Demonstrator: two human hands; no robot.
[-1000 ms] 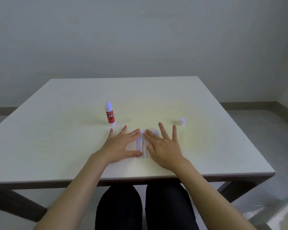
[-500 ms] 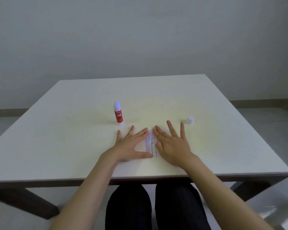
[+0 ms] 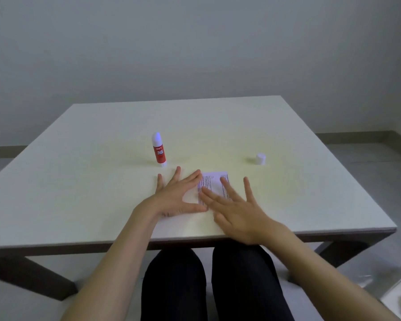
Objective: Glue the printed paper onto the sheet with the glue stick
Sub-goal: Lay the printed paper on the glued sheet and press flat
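Neither hand has a grip on anything: both lie open with fingers spread. Left hand [image 3: 176, 195] rests flat on the bench [image 3: 79, 181], its fingertips and thumb touching the left edge of the paper [image 3: 212, 183]. Behind it, near its fingertips, the glue stick [image 3: 159, 150] stands upright with its cap off, red label facing the camera, white base on the bench. The paper lies flat near the front edge of the bench, between the hands, a small white slip with lines of dark print running along its left and right sides; its far edge and top corners show clearly. Whether a separate sheet lies under it cannot be told against the pale bench. Right hand [image 3: 239, 209] covers the paper's lower right part, palm down, and looks slightly blurred. Further right and well apart, the white cap [image 3: 260, 158] sits alone on the bench.

Half a second ago the right hand lay higher, beside the left; it has since slid back towards the near edge, uncovering more of the print. The left hand has stayed put.
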